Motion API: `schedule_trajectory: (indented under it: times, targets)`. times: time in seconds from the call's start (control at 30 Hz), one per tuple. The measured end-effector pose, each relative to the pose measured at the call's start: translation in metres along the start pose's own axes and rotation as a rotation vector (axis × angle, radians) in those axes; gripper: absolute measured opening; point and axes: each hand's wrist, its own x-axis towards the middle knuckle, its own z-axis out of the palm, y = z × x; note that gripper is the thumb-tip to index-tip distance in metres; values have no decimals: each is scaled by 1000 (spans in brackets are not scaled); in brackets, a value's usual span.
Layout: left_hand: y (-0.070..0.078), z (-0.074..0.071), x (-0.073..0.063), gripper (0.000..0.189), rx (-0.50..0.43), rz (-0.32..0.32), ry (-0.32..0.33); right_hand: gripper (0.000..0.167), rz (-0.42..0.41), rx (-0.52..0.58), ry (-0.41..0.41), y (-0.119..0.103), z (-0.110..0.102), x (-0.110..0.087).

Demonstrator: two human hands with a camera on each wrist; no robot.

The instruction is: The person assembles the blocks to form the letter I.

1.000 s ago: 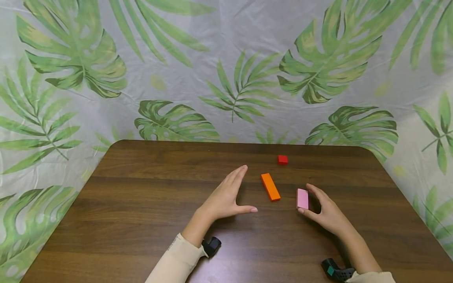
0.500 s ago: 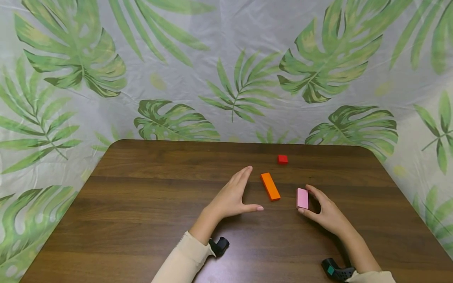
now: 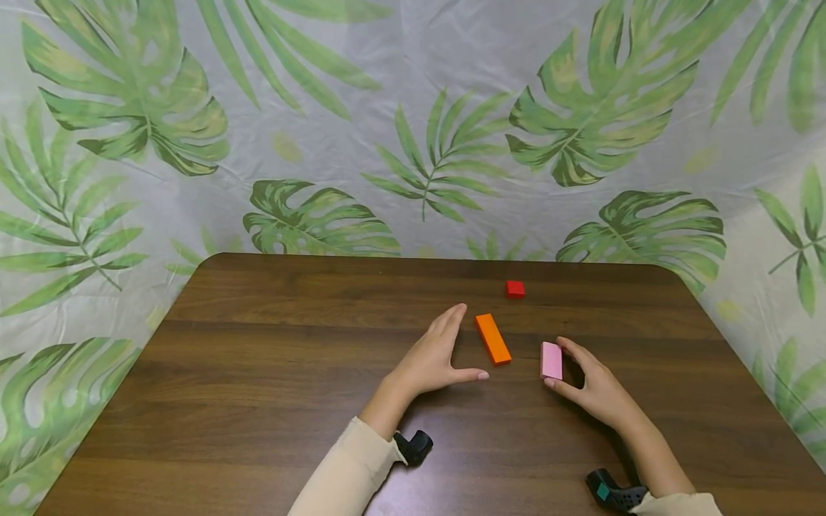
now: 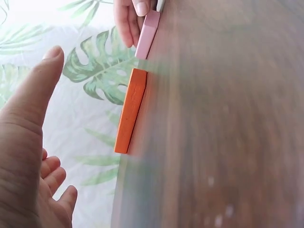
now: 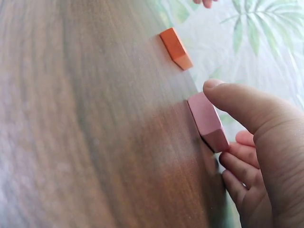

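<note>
An orange rectangular block lies flat on the table, slightly slanted. My left hand is just left of it, thumb and fingers spread wide and apart from the block. To its right is a shorter pink block. My right hand pinches this pink block, thumb at its near end and fingertips at its far end. The pink block sits on the table surface. In the left wrist view, the left thumb stands well away from the orange block.
A small red block lies farther back, near the rear edge of the dark wooden table. Behind the table hangs a pale cloth printed with green leaves. Black wrist cameras sit below both hands.
My left hand has moved right, closer to the orange block, with its fingers still spread. My right hand and the blocks stay where they were.
</note>
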Motion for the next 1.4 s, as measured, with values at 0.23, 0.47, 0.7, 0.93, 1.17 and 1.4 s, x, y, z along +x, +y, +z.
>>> schedule_trajectory:
  times: [0.23, 0.47, 0.7, 0.93, 1.17, 1.4]
  targets:
    - [0, 8, 6, 108, -39, -35, -4, 76, -20, -3, 13, 0, 0, 0]
    - [-1, 15, 11, 107, -55, -75, -7, 74, -27, -9, 18, -2, -1, -1]
    - [-2, 23, 16, 107, -101, -130, -27, 72, -31, -4, 17, -2, -1, -1]
    - [-3, 28, 20, 106, -125, -161, -48, 69, -30, -5, 14, -2, -1, -1]
    - [-3, 31, 25, 106, -148, -201, -57, 68, -20, -8, 6, -3, -2, -2]
    - [-2, 36, 30, 105, -118, -232, -53, 68, -21, -15, 3, -3, -2, -2]
